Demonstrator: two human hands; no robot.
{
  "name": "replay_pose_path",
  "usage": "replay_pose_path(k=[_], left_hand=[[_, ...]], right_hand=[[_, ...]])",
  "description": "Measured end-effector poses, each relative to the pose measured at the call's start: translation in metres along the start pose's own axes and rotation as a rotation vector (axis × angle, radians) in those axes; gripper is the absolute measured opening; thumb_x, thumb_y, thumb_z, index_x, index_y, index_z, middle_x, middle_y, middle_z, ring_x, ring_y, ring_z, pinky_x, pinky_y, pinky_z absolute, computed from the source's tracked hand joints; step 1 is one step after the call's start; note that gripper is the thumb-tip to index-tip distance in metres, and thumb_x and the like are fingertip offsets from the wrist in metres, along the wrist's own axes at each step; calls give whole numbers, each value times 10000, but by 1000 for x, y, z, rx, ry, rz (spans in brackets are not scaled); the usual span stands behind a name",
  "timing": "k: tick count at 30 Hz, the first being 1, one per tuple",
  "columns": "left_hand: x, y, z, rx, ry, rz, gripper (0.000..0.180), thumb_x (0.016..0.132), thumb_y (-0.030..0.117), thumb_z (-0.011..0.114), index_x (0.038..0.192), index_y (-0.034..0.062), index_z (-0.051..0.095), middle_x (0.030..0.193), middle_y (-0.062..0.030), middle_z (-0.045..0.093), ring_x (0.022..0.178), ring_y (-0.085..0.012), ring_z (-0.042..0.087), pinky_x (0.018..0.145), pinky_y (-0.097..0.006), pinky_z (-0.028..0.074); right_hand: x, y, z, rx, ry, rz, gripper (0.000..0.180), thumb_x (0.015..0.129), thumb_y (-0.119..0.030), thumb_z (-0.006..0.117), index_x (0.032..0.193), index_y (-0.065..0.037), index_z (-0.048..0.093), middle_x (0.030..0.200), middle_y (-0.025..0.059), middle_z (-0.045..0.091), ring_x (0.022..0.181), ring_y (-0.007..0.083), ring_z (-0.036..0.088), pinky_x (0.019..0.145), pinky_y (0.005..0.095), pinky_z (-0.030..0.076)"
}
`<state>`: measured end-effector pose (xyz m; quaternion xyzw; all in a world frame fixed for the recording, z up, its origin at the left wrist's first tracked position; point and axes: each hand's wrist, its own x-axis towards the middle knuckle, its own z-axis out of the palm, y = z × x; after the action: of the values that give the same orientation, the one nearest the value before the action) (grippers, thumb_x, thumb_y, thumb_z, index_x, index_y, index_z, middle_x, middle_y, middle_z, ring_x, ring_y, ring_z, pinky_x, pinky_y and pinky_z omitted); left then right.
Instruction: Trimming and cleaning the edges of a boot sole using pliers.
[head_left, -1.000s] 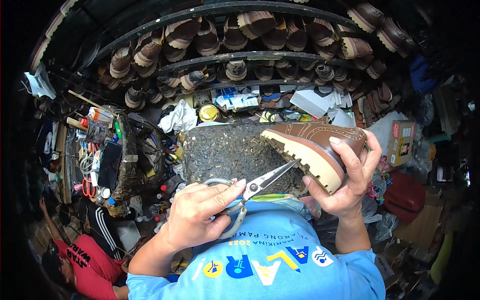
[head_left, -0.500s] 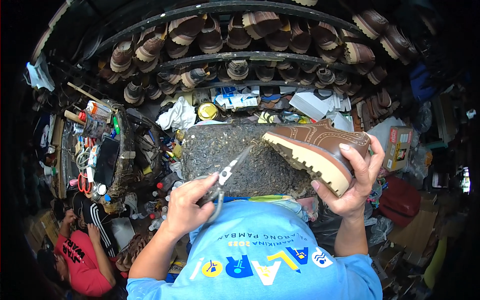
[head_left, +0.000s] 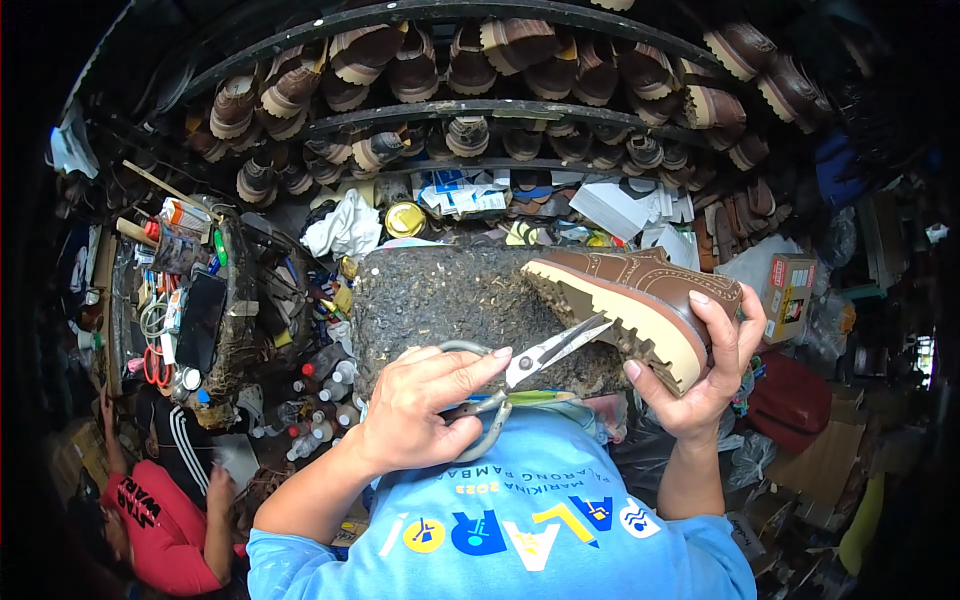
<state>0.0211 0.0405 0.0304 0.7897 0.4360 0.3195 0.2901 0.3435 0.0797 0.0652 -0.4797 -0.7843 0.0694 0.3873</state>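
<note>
My left hand [head_left: 420, 405] is wrapped round the grey handles of a pair of scissors [head_left: 545, 360]. The blades point up and right, almost together, and their tips reach the toothed edge of a shoe's sole; whether they touch it I cannot tell. That brown leather shoe [head_left: 675, 280], tilted on its side with a thick cream and black sole, sits in my right hand [head_left: 715, 360]. Fingers and thumb grip it around its right end. Under the shoe's left end lies a worn, dark work block [head_left: 430, 300].
Shelves [head_left: 520, 115] full of brown shoes line the back. A cluttered tray [head_left: 205, 320] with tools and a phone stands at left, near small bottles [head_left: 325, 405]. A person in a red shirt [head_left: 165, 525] is at lower left; a cardboard box [head_left: 790, 290] stands at right.
My left hand has moved right and the scissors have swung from the shoe's left tip to the middle of its sole edge. The shoe stays in my right hand, almost unmoved.
</note>
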Motion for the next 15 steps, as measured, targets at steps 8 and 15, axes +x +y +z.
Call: replay_pose_path(k=[8,15], left_hand=[[-1,3,-5,-298,-64,-70,703,691,58,690,1395,73,683,1172,-173,770,1011,-334,756,886,-400,592],[-1,7,-8,-278,-49,-46,701,695,53,695,1395,73,680,1178,-173,769,1036,-329,757,897,-402,603]], right_hand=[[-3,2,0,-13,12,-18,807,656,-287,934,1372,-98,612,1490,257,290,1253,404,550,1019,484,523],[-6,1,2,-1,31,-20,798,652,-290,933,1363,-109,619,1496,256,285,1231,416,568,1004,489,535]])
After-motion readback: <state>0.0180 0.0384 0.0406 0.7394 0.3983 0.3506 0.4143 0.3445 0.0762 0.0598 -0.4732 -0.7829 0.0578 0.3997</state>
